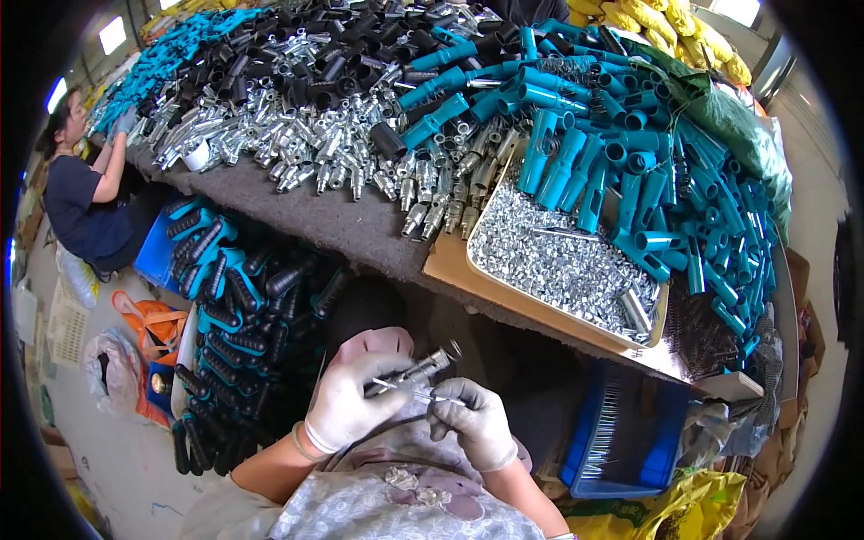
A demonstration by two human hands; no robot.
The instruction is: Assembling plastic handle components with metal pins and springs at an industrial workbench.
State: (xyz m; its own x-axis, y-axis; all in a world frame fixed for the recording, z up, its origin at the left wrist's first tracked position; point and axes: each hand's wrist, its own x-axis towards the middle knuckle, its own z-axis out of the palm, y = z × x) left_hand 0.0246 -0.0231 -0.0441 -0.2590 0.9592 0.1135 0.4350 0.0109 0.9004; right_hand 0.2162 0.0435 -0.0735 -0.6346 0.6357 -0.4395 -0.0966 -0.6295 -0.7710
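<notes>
The gloved left hand (346,405) is closing around a metal fitting (416,369), just below the counter (360,229) edge; small, stiff and slick, it probably wants gripping round its barrel. Right of the fitting, the right hand's (477,423) fingertips are pinching a thin, light pin (423,394), best held near its end.

I see both my hands in thin, pale, slightly wrinkled gloves: the left hand (346,405) with a rolled cuff at the wrist, the right hand (477,423) alike. Forearms bare. My top is pale grey-lilac with floral lace trim.
</notes>
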